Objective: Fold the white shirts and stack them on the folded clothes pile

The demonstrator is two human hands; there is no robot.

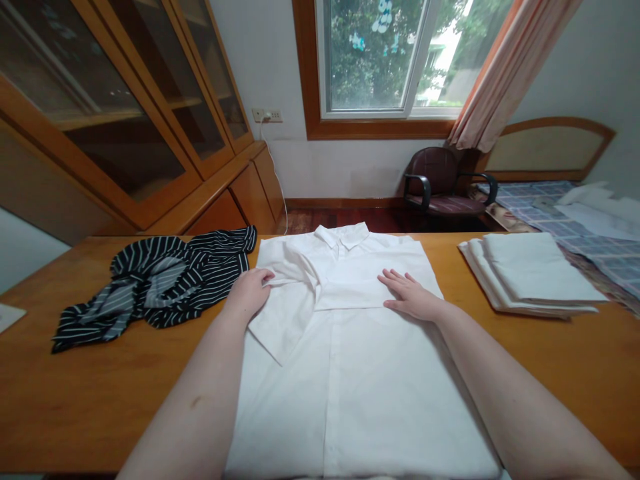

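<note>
A white collared shirt [370, 387] lies front up on the wooden table, its collar at the far side and its button strip running toward me. The sleeve on the right is folded across the chest. My right hand [411, 297] rests flat on that sleeve with its fingers spread. On the other side, the sleeve is bent back over the shirt and ends in a loose point. My left hand [251, 291] is closed, its curled fingers pinching the shirt's fabric at the left edge near the shoulder.
To the left lies a crumpled black-and-white striped garment [165, 280]. A stack of folded white cloth [535, 273] sits on the right of the table [100, 407]. Beyond are a glass-door cabinet [200, 173], an armchair [440, 180] and a bed [530, 207].
</note>
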